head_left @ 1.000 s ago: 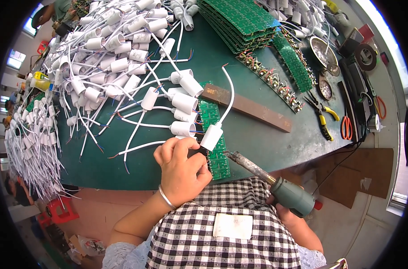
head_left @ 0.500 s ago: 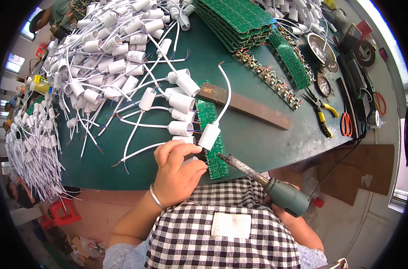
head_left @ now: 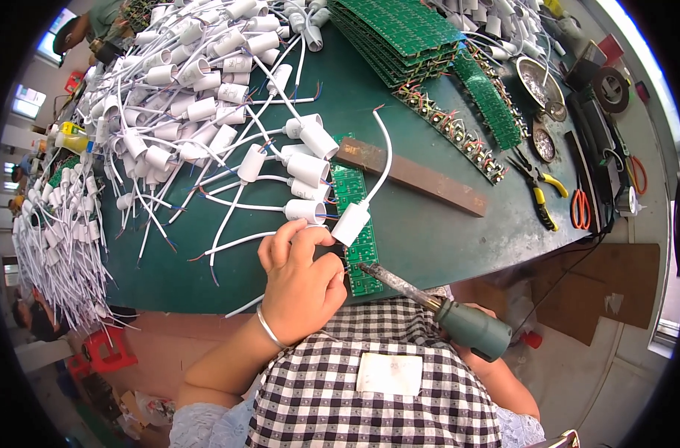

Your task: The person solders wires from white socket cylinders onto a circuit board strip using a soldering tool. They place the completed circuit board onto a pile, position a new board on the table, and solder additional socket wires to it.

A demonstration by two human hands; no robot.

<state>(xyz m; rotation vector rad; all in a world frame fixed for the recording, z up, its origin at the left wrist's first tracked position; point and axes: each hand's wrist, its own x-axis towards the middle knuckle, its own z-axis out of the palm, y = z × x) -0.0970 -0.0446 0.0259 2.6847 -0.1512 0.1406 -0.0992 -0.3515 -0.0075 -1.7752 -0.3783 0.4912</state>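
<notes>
At the left edge of a narrow green circuit board (head_left: 366,257), my left hand (head_left: 302,272) is closed with fingers curled and thumb pressed in. What it pinches is hidden beneath the fingers. My right hand (head_left: 480,360), mostly hidden behind the handle, grips a soldering iron (head_left: 467,326) with a dark green handle. The iron's tip is over the board's near part, close to my left fingertips. One white lamp socket (head_left: 350,224) with a cable lies tilted across the board. More white lamp sockets (head_left: 305,210) line its left side, their thin wires reaching the board.
A brown bar (head_left: 414,179) lies against the board's far end. Heaped white sockets (head_left: 198,97) cover the left. Stacked green boards (head_left: 399,33) stand at the back. Pliers (head_left: 538,190), orange-handled scissors (head_left: 580,209) and a metal dish (head_left: 538,78) are at right.
My left hand has turned and lowered slightly, covering the socket seen under it before. The iron's tip has shifted slightly left and nearer. A white cable end now shows by my left wrist.
</notes>
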